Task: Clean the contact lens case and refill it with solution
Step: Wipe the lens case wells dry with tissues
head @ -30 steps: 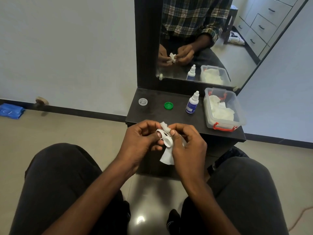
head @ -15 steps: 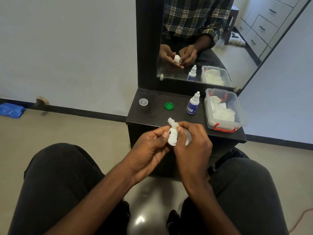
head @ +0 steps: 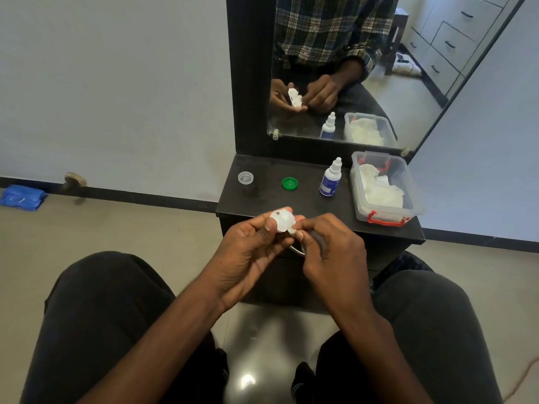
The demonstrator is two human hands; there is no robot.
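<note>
My left hand (head: 248,246) grips the white contact lens case (head: 280,220) between thumb and fingers, above the front edge of the black vanity shelf (head: 306,205). My right hand (head: 329,246) pinches a small bit of white tissue (head: 292,226) against the case's right side; most of the tissue is hidden in my fingers. On the shelf lie a clear cap (head: 245,178) at the left, a green cap (head: 290,183) in the middle and a white-and-blue solution bottle (head: 331,178) standing upright to the right.
A clear plastic box (head: 386,212) with red latches holds crumpled tissues at the shelf's right end. A mirror (head: 364,68) behind the shelf reflects my hands. My knees flank the shelf. A blue packet (head: 21,197) lies on the floor at far left.
The loose tissue that hung below the case is now bunched inside my right fingers. The case has turned in my left hand, showing its rounded side.
</note>
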